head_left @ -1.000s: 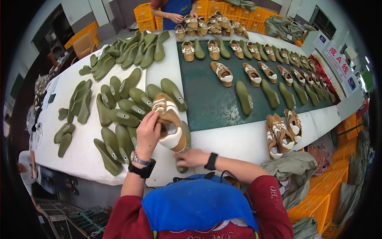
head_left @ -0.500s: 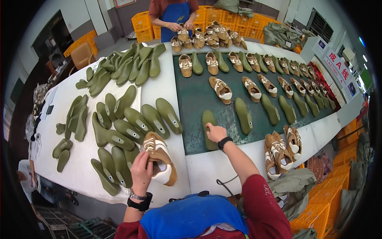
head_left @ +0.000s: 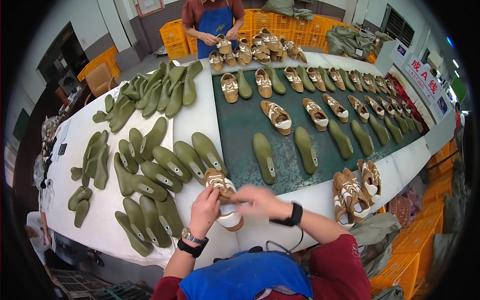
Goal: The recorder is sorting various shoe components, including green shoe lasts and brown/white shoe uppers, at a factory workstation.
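Note:
A brown sneaker upper (head_left: 230, 220) with white laces and a white heel patch is held over the near edge of the white table. My left hand (head_left: 204, 210) has its fingers closed on the shoe's lace side. At its other side my right hand (head_left: 260, 204) is smeared by motion, so whether it grips the shoe cannot be told. Beyond the hands a green shoe last (head_left: 263, 154) lies on the dark green conveyor belt (head_left: 235, 125), beside another green last (head_left: 304, 150).
Several green lasts (head_left: 162, 170) cover the white table (head_left: 195, 120) on the left. Rows of brown sneakers (head_left: 276, 116) and lasts line the belt. A few sneakers (head_left: 352, 192) stand at its near right edge. Across the table, a person in a blue apron (head_left: 215, 22) handles a sneaker. Orange crates (head_left: 400, 265) stand at right.
My right hand has let go of the green last on the belt and moved left to the sneaker. My left hand has brought the sneaker slightly right.

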`<action>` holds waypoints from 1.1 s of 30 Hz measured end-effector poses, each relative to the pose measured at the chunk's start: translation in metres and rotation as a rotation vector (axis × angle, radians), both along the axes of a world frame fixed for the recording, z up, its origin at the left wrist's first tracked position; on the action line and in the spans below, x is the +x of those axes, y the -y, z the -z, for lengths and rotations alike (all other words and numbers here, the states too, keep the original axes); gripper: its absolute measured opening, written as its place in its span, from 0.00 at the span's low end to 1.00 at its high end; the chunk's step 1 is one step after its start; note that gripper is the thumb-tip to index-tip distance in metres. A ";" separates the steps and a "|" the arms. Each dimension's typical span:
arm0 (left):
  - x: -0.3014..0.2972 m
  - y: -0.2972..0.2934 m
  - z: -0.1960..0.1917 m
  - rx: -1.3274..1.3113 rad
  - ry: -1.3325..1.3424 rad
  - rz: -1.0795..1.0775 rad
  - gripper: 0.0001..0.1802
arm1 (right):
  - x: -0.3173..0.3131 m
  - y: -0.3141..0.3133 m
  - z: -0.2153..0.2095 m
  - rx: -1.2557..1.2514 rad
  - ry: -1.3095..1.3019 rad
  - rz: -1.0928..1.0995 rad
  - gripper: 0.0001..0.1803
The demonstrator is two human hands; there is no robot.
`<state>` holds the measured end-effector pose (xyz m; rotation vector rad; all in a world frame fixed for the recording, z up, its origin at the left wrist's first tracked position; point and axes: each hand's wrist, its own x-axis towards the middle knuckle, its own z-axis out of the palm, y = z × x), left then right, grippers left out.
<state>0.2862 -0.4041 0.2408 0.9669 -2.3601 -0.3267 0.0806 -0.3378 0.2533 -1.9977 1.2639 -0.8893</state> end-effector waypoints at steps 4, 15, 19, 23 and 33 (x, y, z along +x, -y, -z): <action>-0.016 0.002 0.000 0.053 0.005 0.101 0.19 | 0.027 -0.030 0.005 0.076 -0.163 0.038 0.20; 0.057 0.014 0.043 0.230 -0.130 -0.108 0.17 | -0.073 0.075 -0.053 0.334 0.434 0.170 0.20; 0.067 0.010 0.057 0.304 -0.011 -0.123 0.13 | -0.103 0.183 0.031 0.003 -0.042 0.494 0.18; 0.062 0.008 0.061 0.379 0.029 -0.054 0.12 | -0.115 0.244 0.158 0.356 -0.317 0.427 0.23; 0.057 0.005 0.065 0.339 0.044 0.010 0.12 | -0.065 0.235 0.101 0.040 -0.333 0.416 0.18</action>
